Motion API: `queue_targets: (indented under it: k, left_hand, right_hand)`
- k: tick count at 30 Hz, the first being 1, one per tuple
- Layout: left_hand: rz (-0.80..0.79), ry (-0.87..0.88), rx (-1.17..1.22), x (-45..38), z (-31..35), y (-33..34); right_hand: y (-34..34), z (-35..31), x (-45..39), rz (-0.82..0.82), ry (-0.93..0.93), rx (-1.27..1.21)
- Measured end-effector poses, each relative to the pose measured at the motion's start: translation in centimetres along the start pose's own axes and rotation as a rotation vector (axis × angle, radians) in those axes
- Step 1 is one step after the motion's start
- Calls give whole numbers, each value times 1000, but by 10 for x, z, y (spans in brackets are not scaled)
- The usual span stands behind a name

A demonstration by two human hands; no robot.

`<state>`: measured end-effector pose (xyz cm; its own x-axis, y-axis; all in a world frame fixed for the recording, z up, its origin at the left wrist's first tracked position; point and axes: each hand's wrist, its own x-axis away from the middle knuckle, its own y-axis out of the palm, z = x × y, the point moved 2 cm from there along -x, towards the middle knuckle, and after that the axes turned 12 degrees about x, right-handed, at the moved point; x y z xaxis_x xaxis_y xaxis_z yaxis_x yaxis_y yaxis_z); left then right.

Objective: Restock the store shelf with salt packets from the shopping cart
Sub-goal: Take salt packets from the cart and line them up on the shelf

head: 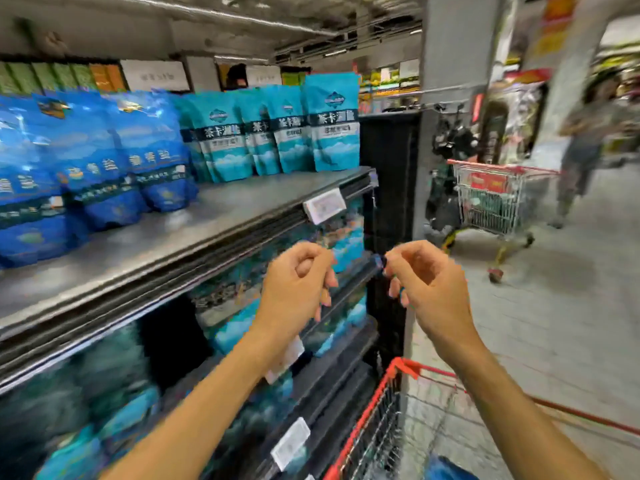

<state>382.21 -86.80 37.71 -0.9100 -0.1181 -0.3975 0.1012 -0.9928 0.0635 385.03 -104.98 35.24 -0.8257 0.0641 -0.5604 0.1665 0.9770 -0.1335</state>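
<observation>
Both hands are hanging in front of the shelving, fingers loosely curled: the left hand (298,282) is gripping nothing, and the right hand (424,285) is probably empty too, though blur hides its fingertips. Just below them, the red-rimmed wire shopping cart (388,396) is showing something blue at its bottom edge, possibly a packet. The grey metal shelf (214,216) is carrying dark-blue salt packets (104,161) and teal salt packets (329,123) at the back, its front bare. The person is seemingly between placements; next comes reaching down into the cart.
</observation>
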Motion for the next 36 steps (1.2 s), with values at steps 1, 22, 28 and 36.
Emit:
queue_targets:
  k: [1, 22, 28, 36]
  left_hand:
    - [-50, -53, 20, 1, -22, 20]
    - [-662, -1197, -405, 241, -502, 298]
    - [-690, -1328, -457, 342, -625, 330]
    - [-911, -1355, -465, 447, -717, 377]
  right_hand:
    - [-22, 18, 11, 48, 38, 45]
    - [-306, 422, 376, 304, 1304, 632]
    - [-307, 522, 489, 144, 1522, 751]
    - [-308, 592, 569, -212, 1716, 1190]
